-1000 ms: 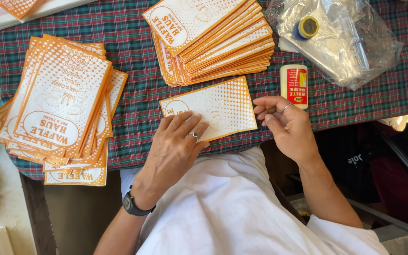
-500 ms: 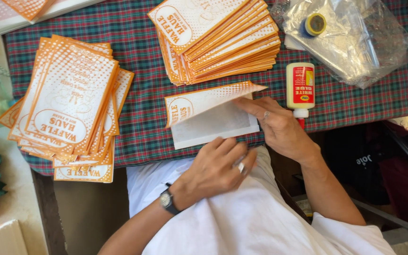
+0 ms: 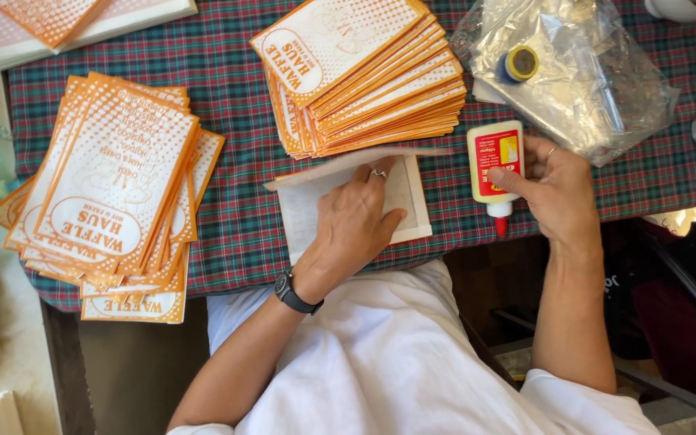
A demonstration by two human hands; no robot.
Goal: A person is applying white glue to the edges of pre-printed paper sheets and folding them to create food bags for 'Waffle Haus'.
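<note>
A clear plastic bag [image 3: 598,89] lies on the plaid tablecloth [image 3: 235,97] at the far right; inside it sits a roll of tape [image 3: 521,63] with a yellow core, the rest too crumpled to tell; my right hand [image 3: 553,193] wraps around the white glue bottle [image 3: 495,165], red nozzle pointing toward me, just beside that bag; my left hand [image 3: 356,221] lies flat, fingers spread and released, pressing the white inner face of an opened paper bag [image 3: 408,201] near the table's edge; orange bag stacks [image 3: 364,76] rest beyond it and to the left.
</note>
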